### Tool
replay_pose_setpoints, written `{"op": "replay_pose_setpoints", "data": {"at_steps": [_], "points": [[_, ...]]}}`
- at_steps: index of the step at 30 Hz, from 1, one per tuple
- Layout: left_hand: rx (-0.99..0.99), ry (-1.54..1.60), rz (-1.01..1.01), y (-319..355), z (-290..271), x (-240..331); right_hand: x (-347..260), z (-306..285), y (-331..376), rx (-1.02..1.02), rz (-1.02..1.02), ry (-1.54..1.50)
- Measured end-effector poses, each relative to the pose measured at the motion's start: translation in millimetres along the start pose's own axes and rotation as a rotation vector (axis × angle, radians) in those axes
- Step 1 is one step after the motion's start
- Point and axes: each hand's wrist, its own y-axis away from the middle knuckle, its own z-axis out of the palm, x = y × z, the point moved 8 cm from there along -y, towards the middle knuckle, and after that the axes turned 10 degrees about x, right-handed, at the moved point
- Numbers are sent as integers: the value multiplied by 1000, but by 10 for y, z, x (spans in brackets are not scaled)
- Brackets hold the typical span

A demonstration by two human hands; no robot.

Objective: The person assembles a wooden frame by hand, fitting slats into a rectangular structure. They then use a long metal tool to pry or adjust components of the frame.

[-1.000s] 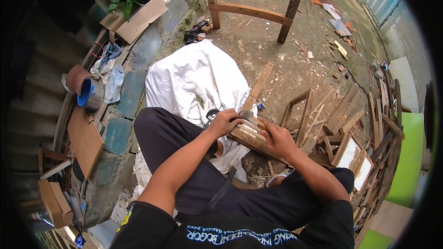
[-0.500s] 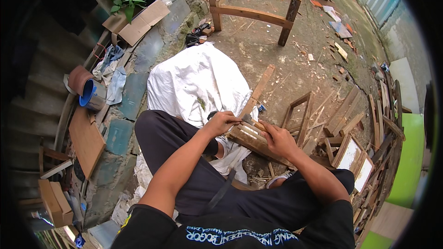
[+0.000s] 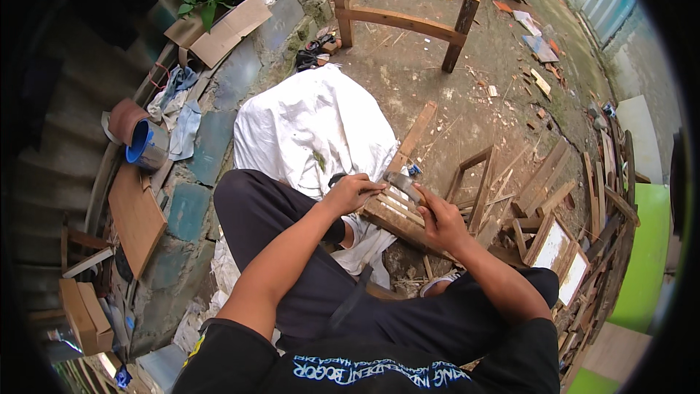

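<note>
Though close together, left fingers [image 3: 372, 187] with any contents unclear; right fingers [image 3: 430, 211] around a hammer [image 3: 403, 184], handle [image 3: 421, 201] mostly hidden.

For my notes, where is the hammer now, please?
In the head view, the hammer is just right of centre, in the right hand, close to the left hand.
</note>
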Motion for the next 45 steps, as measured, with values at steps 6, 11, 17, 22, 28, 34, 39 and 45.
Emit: {"op": "replay_pose_setpoints", "data": {"at_steps": [6, 11, 17, 22, 28, 34, 39, 45], "points": [[15, 40, -28, 3, -10, 28, 186, 109, 46, -94, 14, 140], [11, 13, -24, -12, -5, -44, 29, 11, 64, 21, -103, -31], [0, 1, -114, 18, 20, -52, 169, 39, 35, -79, 85, 63], [-5, 126, -253, 70, 51, -143, 147, 29, 28, -78, 95, 28], [-61, 171, -385, 132, 30, -78, -49, 18, 69, -64, -62, 33], [-71, 152, -376, 157, 70, -149, 173, 196, 152, -97, -33, 107], [-36, 169, -371, 222, 69, -224, 69, 91, 31, -6, -41, 66], [-87, 105, -397, 169, 37, -192, 147, 287, 60, -196, 16, 129]]}}
